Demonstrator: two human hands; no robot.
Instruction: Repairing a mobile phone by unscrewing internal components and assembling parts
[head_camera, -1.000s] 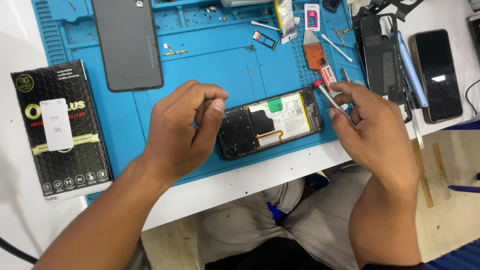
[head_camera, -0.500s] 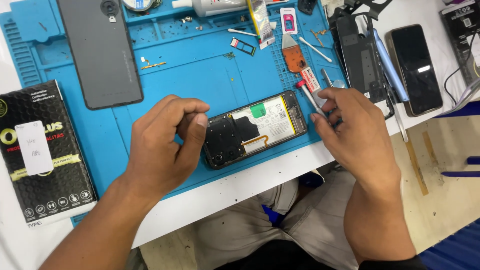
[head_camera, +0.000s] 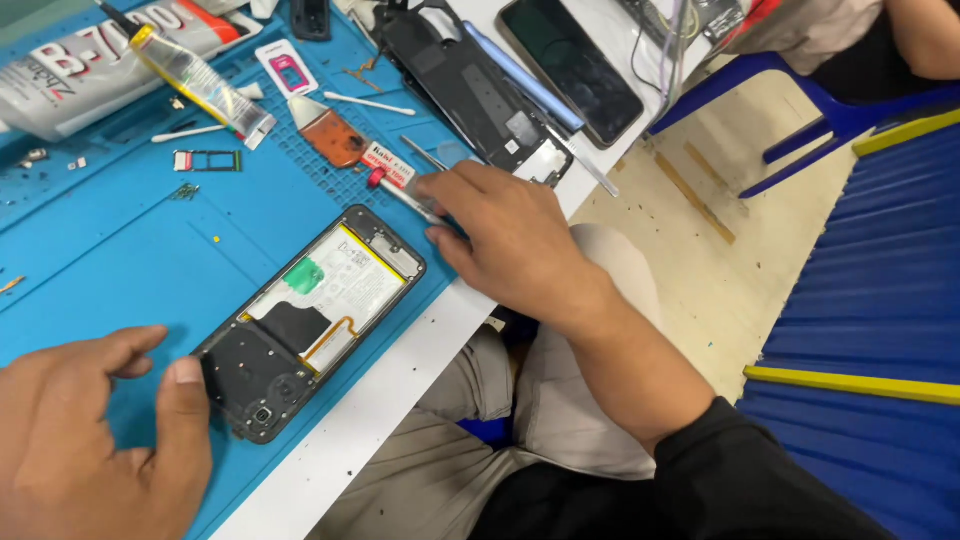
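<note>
An opened phone (head_camera: 315, 320), its back cover off and its battery and black boards bare, lies slantwise on a blue repair mat (head_camera: 120, 250) near the front edge of the white tabletop (head_camera: 400, 400), its camera end towards seven o'clock and its other end towards one o'clock.

The left hand (head_camera: 95, 440) comes in from the eight o'clock corner, palm down, fingers loosely spread; its thumb (head_camera: 185, 415) presses against the phone's camera end, while the other fingers rest on the mat at nine o'clock of the phone, gripping nothing.

The right hand (head_camera: 505, 235) reaches in from five o'clock, the forearm in a black sleeve crossing the tabletop's edge over the person's lap. It rests knuckles up just off the phone's upper end, at two o'clock of it, not touching the phone. Its fingers are curled closed around a slim screwdriver (head_camera: 405, 197) with a red collar, whose metal shaft lies low over the mat and points towards ten o'clock.

Farther out, at twelve o'clock of the phone, lie an orange plectrum-shaped opening tool (head_camera: 335, 138), a small card tray (head_camera: 205, 160) and a tube of glue (head_camera: 200, 85). At one o'clock rest a black phone frame (head_camera: 465, 90) and a dark phone (head_camera: 570, 65), screen up.
</note>
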